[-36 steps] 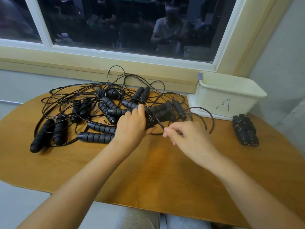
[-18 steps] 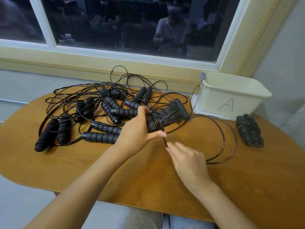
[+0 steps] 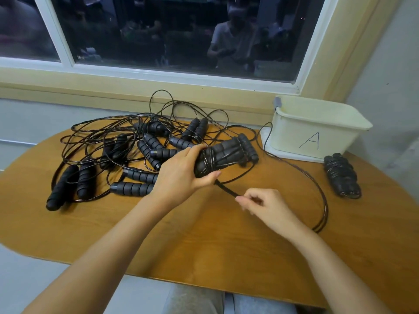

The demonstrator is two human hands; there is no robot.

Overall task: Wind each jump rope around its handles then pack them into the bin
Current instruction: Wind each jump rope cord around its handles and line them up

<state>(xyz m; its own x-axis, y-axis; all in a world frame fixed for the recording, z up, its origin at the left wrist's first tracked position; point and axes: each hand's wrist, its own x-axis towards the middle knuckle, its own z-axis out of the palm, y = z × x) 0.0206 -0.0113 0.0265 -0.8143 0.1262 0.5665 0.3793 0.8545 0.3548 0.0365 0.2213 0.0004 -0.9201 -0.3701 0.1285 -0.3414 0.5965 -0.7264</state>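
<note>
The white bin [image 3: 294,137], marked with a hand-drawn A, stands at the far right of the worktop [image 3: 204,245] on a flat white base. From this angle only its inner far wall shows, so whether anything lies in it cannot be told. Just right of the bin and nearer, one wound rope [image 3: 341,175] lies on the wood, outside the bin.

Near the middle, the left grip [image 3: 179,177] is clamped round a pair of black handles [image 3: 223,155], held side by side with several turns of cord across them. The right grip [image 3: 267,207], nearer and to the right, is pinched together on the cord [image 3: 226,189], which runs taut from the handles. The rest of that cord trails in a wide loop [image 3: 317,189] to the right, passing near the bin.

To the left lies a tangled pile [image 3: 136,150] of loose black ropes and ribbed handles.

The worktop is an oval of brown wood. Beyond it runs a cream sill under a white-framed window [image 3: 181,30], its glass dark and full of dim reflections. A grey wall stands at right.
</note>
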